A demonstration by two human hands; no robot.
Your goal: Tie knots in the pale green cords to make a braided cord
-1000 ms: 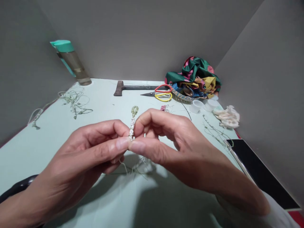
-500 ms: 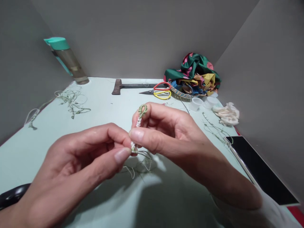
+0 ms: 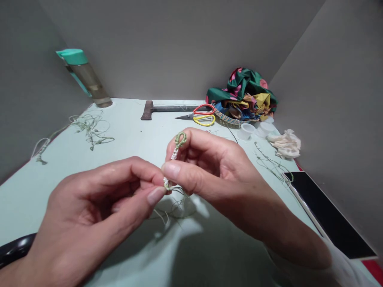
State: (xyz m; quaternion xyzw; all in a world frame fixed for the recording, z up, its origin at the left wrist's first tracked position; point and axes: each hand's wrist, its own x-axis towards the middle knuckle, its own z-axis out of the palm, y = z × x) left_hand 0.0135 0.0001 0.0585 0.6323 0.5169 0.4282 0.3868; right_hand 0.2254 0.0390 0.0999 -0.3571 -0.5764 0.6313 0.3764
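Note:
A green and white knotted cord (image 3: 180,139) with a small loop at its top is held between both hands. My right hand (image 3: 209,171) pinches its white middle between thumb and forefinger, the green loop standing out above the thumb. At the cord's lower end, my left hand (image 3: 113,203) is closed, its thumb and forefinger pinching the knotted end. Loose thin strands (image 3: 176,209) trail from there, below and behind the fingers. Part of the cord is hidden under my right thumb.
Behind the hands lie a hammer-like tool (image 3: 147,110) and scissors (image 3: 197,115). A bottle (image 3: 89,79) stands back left, near tangled cords (image 3: 92,129). Bunched fabric (image 3: 247,85), small cups (image 3: 247,130), a crumpled cloth (image 3: 285,143) and a dark-screened device (image 3: 326,211) are at right.
My left hand has shifted slightly, its thumb now higher and closer to the cord's lower end. The trailing strands have moved a little. My right hand keeps its pinch.

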